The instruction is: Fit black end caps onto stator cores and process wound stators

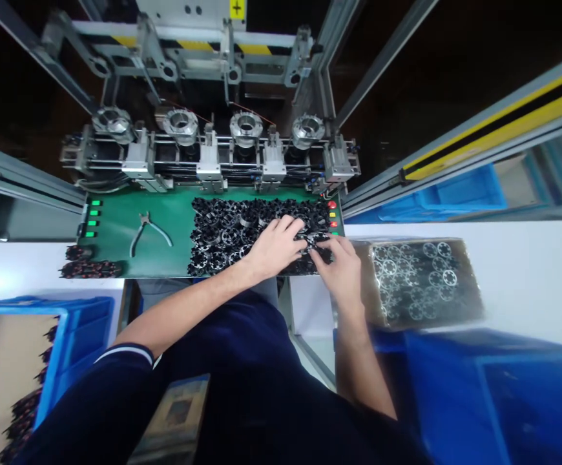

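Black toothed rings [223, 239] are heaped on the green counter [116, 226]; the left hand [274, 248] is curled over them, hold indiscernible, and one is pinched by fingers of the right hand [342, 271]. Judged light, rigid, snag-prone: best gripped by the rim

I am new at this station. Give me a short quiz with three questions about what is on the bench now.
1. True or false: the pliers lie on the green mat, left of the pile of black toothed rings.
2. How many round metal fixtures stand in a row behind the mat? A two, B four, C six.
3. Fill the gap: the left hand and the right hand both rest on the ___.
Key: 1 true; 2 B; 3 pile of black toothed rings.
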`<state>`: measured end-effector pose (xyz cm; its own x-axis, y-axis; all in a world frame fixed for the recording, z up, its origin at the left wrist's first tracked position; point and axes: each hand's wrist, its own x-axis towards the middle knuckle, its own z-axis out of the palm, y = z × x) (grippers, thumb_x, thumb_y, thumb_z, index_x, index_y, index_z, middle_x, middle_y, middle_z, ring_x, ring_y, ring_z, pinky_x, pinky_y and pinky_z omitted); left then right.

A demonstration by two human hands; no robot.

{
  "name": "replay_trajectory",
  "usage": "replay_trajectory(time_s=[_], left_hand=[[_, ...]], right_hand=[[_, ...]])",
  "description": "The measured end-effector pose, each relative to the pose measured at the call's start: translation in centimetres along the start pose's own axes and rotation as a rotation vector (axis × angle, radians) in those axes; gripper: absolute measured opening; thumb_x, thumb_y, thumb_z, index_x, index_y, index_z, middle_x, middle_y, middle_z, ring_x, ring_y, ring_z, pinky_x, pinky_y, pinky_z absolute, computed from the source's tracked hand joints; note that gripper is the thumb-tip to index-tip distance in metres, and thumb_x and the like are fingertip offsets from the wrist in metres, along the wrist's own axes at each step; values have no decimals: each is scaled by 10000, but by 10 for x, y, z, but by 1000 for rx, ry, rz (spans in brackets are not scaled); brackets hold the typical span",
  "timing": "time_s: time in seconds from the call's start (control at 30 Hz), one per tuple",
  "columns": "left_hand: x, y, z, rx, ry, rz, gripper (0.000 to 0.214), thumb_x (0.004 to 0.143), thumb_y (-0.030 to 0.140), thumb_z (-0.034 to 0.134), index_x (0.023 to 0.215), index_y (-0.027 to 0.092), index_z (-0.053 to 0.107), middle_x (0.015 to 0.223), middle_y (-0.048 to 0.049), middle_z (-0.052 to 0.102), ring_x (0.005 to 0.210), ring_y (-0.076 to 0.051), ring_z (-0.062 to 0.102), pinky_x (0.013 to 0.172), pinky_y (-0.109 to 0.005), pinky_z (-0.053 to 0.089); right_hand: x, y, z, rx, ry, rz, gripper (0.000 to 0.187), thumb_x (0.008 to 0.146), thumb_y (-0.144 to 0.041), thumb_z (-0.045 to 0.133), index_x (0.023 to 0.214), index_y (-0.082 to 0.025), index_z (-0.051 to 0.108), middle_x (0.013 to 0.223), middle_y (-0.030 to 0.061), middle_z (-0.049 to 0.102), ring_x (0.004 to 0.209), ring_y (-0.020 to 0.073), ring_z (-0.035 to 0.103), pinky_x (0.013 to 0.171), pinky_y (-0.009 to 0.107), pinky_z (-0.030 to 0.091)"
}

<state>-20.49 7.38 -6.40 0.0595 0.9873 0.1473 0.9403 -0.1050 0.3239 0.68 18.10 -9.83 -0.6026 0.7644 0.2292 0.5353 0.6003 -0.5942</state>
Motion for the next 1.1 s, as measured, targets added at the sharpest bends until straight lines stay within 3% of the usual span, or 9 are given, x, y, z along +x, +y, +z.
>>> replay_trajectory(time_s=[0.1, 0.2, 0.27, 0.37, 0.53, 0.7, 0.87, 1.0, 1.1], left_hand=[[-18, 0, -15, -102, 82, -2, 163, 1151, 353, 776, 1186, 227, 874, 1561, -148, 745, 1422, -317, 661, 1208, -489, 599], [-55, -10, -44, -378, 282, -107, 177, 1131, 379, 828, 1217, 227, 803, 1478, -120, 822, 1346, -276, 738, 1181, -459, 641], [-87, -31, -73, -511, 416, -289, 441, 1025, 422, 961, 1367, 236, 754, 1341, -93, 867, 1217, -252, 806, 1089, -428, 677], [-127, -89, -121, -396, 580, -521, 637, 917, 545, 1022, 1448, 268, 806, 1253, -57, 884, 1107, -253, 824, 1061, -442, 676], [-141, -214, -174, -179, 692, -670, 688, 823, 707, 1023, 1294, 228, 873, 1250, -47, 879, 1124, -273, 788, 1133, -497, 658], [-126, -284, -164, -120, 661, -814, 595, 782, 523, 1013, 1259, 199, 870, 1235, -94, 875, 1128, -299, 779, 1189, -502, 637], [-125, -298, -143, -215, 615, -836, 639, 759, 568, 993, 1233, 164, 849, 1225, -135, 862, 1161, -316, 781, 1228, -529, 625], [-137, -271, -146, -566, 860, -744, 761, 793, 738, 970, 1304, 230, 726, 1310, -129, 836, 1229, -311, 813, 1132, -509, 694], [-150, -223, -162, -909, 810, -649, 734, 901, 776, 876, 1406, 322, 596, 1321, -69, 817, 1161, -269, 857, 1053, -472, 734]], right_hand=[[-2, -4, -9, 0, 74, -3, 329, 1080, -569, 745, 1031, -244, 766, 1262, 168, 826, 1222, 344, 807, 1134, 566, 674], [-2, -16, -26, 29, 200, 52, 603, 983, -665, 890, 1355, -209, 758, 1189, 155, 820, 1006, 308, 791, 912, 494, 688], [6, -35, -34, 56, 239, 66, 834, 919, -685, 962, 1560, -214, 710, 1187, 133, 822, 894, 266, 747, 842, 456, 672], [38, -80, -31, 52, 174, -64, 670, 946, -675, 942, 1459, -260, 828, 1127, 101, 823, 855, 243, 707, 861, 451, 661], [144, -162, 39, 227, 62, -384, 548, 939, -568, 942, 1362, -230, 854, 1193, 93, 842, 893, 232, 732, 923, 442, 672], [225, -193, 145, 248, -84, -266, 521, 869, -466, 972, 1285, -198, 808, 1308, 131, 835, 928, 232, 733, 1060, 489, 684], [228, -192, 179, 216, -133, -215, 494, 845, -478, 983, 1186, -200, 760, 1230, 144, 826, 1045, 279, 756, 1114, 525, 677], [191, -208, 147, 593, -187, -146, 633, 919, -650, 910, 1317, -242, 636, 1298, 112, 793, 1053, 227, 785, 1001, 434, 710], [157, -234, 108, 872, -334, -129, 664, 995, -733, 830, 1405, -294, 548, 1282, 61, 778, 1120, 219, 817, 1010, 433, 727]])
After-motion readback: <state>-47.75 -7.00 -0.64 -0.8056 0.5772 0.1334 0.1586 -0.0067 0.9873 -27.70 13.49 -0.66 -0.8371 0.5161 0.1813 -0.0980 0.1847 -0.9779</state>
